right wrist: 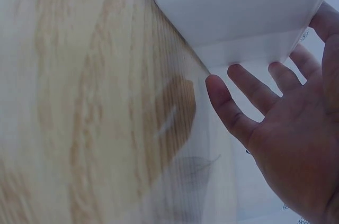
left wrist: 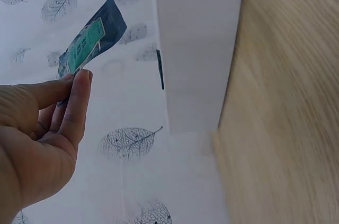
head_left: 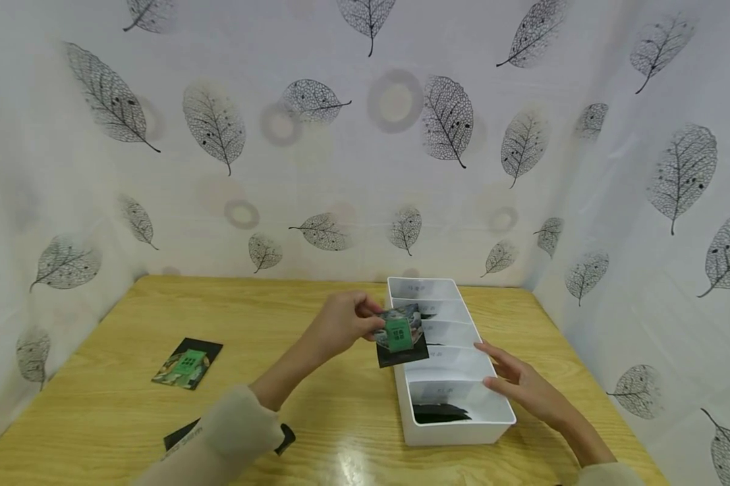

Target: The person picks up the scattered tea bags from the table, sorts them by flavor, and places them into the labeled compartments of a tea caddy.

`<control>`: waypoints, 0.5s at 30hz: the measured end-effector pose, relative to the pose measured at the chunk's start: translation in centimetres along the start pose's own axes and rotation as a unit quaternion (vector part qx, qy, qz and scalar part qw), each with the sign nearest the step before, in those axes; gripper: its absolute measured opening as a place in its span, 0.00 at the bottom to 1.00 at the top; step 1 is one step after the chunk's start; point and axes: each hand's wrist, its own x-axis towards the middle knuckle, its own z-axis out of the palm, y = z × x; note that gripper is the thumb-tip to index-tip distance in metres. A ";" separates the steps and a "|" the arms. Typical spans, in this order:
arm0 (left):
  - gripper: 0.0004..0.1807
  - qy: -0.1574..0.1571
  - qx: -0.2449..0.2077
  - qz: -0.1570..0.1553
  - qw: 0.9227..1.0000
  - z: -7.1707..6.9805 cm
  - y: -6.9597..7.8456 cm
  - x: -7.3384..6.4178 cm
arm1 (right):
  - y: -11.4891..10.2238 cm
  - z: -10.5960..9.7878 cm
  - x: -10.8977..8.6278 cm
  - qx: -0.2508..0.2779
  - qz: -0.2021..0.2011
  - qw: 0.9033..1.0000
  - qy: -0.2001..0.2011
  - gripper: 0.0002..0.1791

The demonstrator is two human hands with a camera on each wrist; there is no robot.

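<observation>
One green-labelled packet slants lengthwise, its black end lower

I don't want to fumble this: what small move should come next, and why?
Probably ease the held packet right and down into the white box: your left hand pinches it higher than the box, and your right hand touches the box's right side.

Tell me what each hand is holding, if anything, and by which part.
The left hand pinches a black-and-green packet by the edge nearest it. The right hand grips nothing; it only touches the side of the white box.
</observation>
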 end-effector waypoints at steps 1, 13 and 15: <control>0.03 -0.001 0.002 0.006 1.000 0.2 0.2 0.0 | -0.1 0.0 0.0 0.002 -0.002 1.000 0.000 0.35; 0.02 0.004 0.033 0.070 0.997 3.6 1.7 1.0 | -0.7 0.1 0.0 -0.002 0.002 1.000 0.002 0.35; 0.03 0.009 0.055 0.087 0.995 4.2 1.8 0.9 | -0.7 0.1 0.0 -0.005 0.001 1.000 0.003 0.34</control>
